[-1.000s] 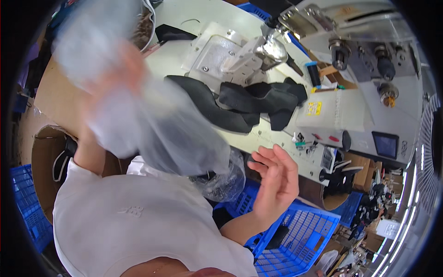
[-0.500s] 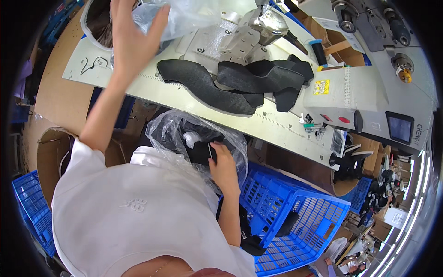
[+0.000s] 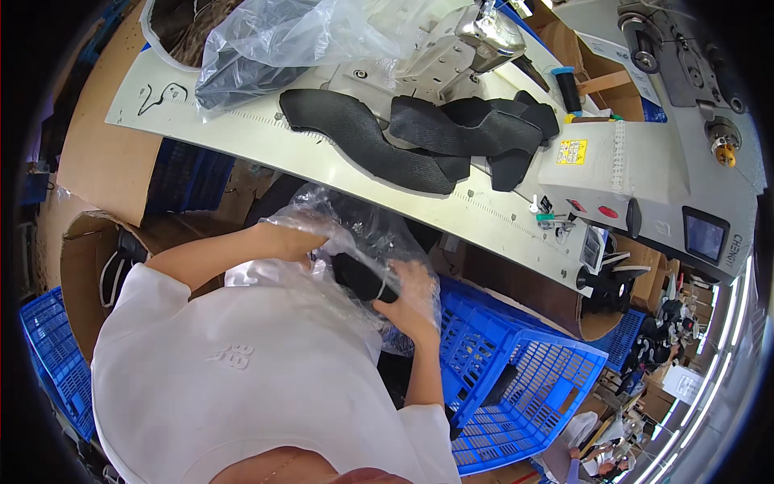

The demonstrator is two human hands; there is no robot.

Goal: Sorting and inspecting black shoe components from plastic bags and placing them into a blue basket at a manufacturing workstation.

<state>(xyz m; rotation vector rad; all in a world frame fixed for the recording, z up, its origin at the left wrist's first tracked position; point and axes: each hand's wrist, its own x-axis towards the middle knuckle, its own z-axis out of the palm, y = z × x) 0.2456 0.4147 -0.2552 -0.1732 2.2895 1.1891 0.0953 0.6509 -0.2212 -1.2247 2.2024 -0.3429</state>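
A clear plastic bag point(image 3: 367, 214) lies open in my lap, below the table edge. My left hand point(image 3: 305, 236) reaches into it from the left; plastic covers its fingers. Inside the bag is a black padded piece point(image 3: 363, 278) with a pale line across its right end. The thumb and fingers of my right hand point(image 3: 411, 294) close around that end, against the bag's right side. On the table, several curved black textured pieces point(image 3: 347, 133) overlap in front of the sewing machine.
Another clear plastic bag point(image 3: 282, 40) rests at the table's far left, by a bent black wire point(image 3: 161, 97). The sewing machine point(image 3: 645, 161) fills the right side. Blue crates point(image 3: 524, 371) stand by my right, and an open cardboard box point(image 3: 85, 266) is at my left.
My left hand has come down from the plastic bag on the table into the bag in my lap. My right hand has shifted slightly right with the black padded piece.
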